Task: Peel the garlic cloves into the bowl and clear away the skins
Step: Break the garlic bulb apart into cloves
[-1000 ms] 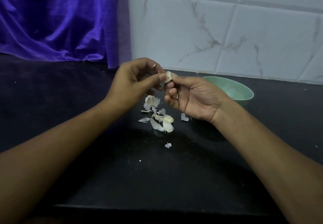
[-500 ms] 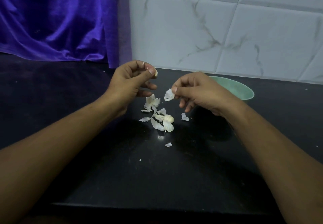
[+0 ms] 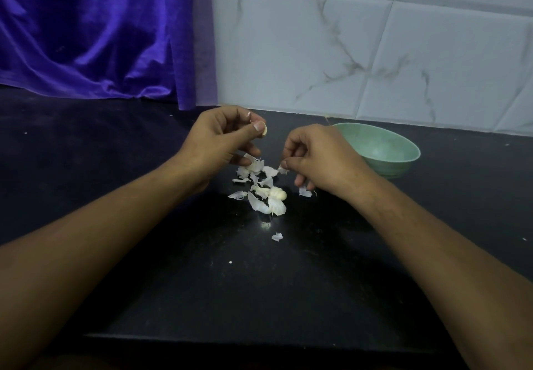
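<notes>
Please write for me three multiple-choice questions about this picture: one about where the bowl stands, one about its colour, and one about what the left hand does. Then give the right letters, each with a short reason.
1. Where does the bowl stand?
A) to the right of the right hand, near the tiled wall
B) at the far left
C) at the near edge, close to the camera

2. What colour is the bowl?
A) red
B) pale green
C) yellow

3. What is the left hand doing?
A) lying flat and open
B) pinching a garlic clove
C) curled, holding nothing

Answers:
1 A: the bowl shows just behind the right hand, close under the wall tiles.
2 B: its rim and inside are pale green.
3 B: the thumb and fingers pinch the clove, while the right hand pinches a skin piece.
</notes>
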